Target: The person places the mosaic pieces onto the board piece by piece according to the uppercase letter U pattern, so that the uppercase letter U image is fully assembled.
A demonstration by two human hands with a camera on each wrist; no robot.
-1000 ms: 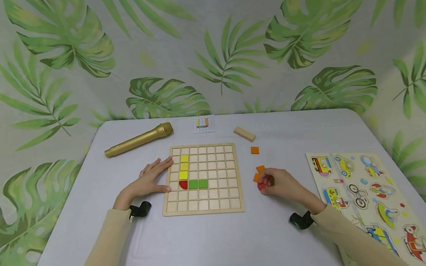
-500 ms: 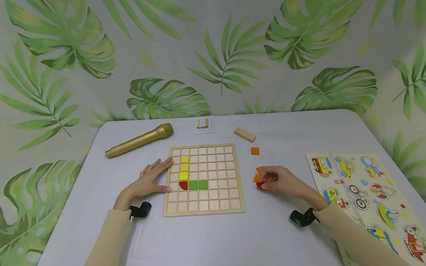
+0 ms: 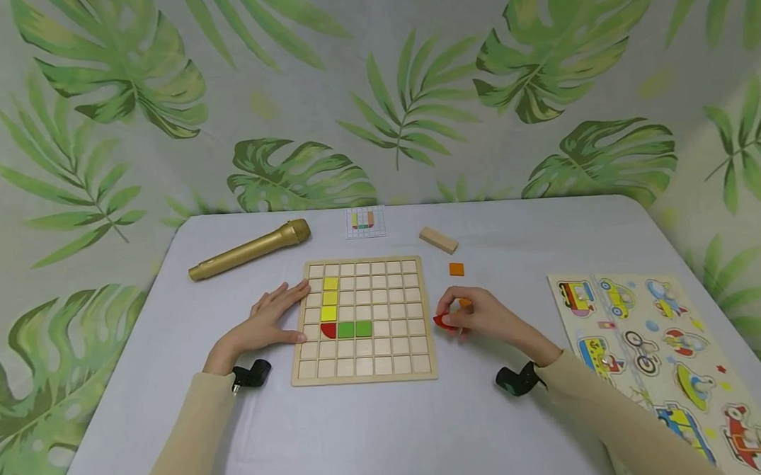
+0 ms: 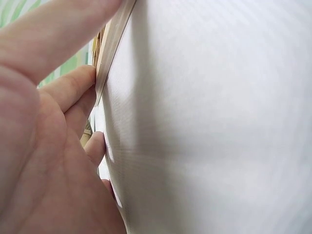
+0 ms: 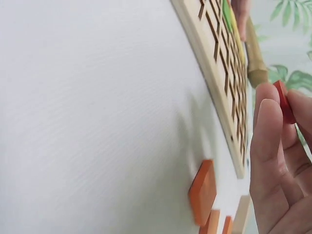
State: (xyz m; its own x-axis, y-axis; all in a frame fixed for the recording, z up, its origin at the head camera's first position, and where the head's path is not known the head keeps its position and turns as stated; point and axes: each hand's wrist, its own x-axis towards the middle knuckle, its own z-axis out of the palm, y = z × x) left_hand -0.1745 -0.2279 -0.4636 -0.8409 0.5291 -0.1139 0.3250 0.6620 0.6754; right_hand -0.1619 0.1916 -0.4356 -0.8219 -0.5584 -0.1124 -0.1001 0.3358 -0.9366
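Note:
My right hand (image 3: pixel 479 312) pinches a red quarter-round tile (image 3: pixel 444 322) between thumb and fingertips, just off the right edge of the wooden grid board (image 3: pixel 391 368). In the right wrist view the red tile (image 5: pixel 284 102) is up off the white cloth. My left hand (image 3: pixel 271 319) rests with straight fingers and thumb against the board's left rim; its fingers (image 4: pixel 78 83) touch the wooden edge in the left wrist view. On the board sit a column of yellow tiles (image 3: pixel 329 298), another red quarter-round tile (image 3: pixel 329 330) below them and two green tiles (image 3: pixel 355 329) beside that.
An orange square tile (image 3: pixel 456 269) lies right of the board, with further orange tiles (image 5: pixel 202 192) partly behind my right hand. Behind are a wooden block (image 3: pixel 439 239), a pattern card (image 3: pixel 365 222) and a gold microphone (image 3: pixel 250 250). A vehicle picture puzzle (image 3: pixel 653 339) lies far right.
My right hand has lifted the red quarter-round tile from beside the orange tiles and carried it left toward the board. The left hand has stayed in place.

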